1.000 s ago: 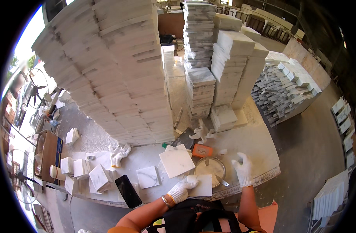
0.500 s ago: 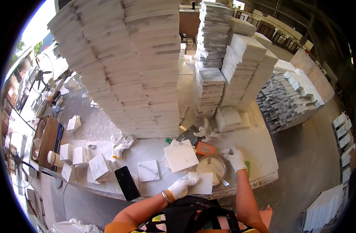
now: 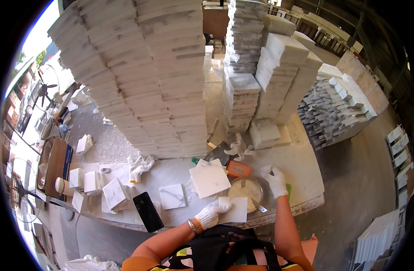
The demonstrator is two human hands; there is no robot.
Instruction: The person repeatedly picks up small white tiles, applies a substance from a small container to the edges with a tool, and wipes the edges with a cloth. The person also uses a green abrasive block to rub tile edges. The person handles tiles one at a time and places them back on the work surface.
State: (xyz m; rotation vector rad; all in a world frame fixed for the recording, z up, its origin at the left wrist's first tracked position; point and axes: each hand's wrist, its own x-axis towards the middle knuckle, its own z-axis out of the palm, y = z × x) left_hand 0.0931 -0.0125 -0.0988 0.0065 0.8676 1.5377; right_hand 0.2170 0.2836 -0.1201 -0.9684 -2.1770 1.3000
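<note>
My left hand point(image 3: 209, 216), in a white knit glove, grips the left edge of a white square tile point(image 3: 236, 210) at the table's front edge. Just beyond that tile sits a round metal bowl point(image 3: 241, 189) of pale material, with a flat-bladed scraper point(image 3: 258, 205) leaning over its rim. My right hand point(image 3: 275, 181), gloved too, is raised to the right of the bowl. Its thumb and fingertips meet in a pinch; whether anything small is between them cannot be made out. A stack of white tiles point(image 3: 210, 179) lies left of the bowl, and an orange box point(image 3: 238, 169) behind it.
Tall stacks of stone tiles point(image 3: 143, 86) rise behind the work table point(image 3: 302, 176), with narrower stacks point(image 3: 284, 67) to the right. A black phone point(image 3: 148, 212), a grey-veined tile point(image 3: 172, 196), small tile blocks point(image 3: 115, 193) and a loose glove point(image 3: 140, 168) lie to the left.
My right hand's fingers have lifted slightly and curled into a ring-shaped pinch beside the bowl. My left hand stays on the tile. The whole view has shifted a little.
</note>
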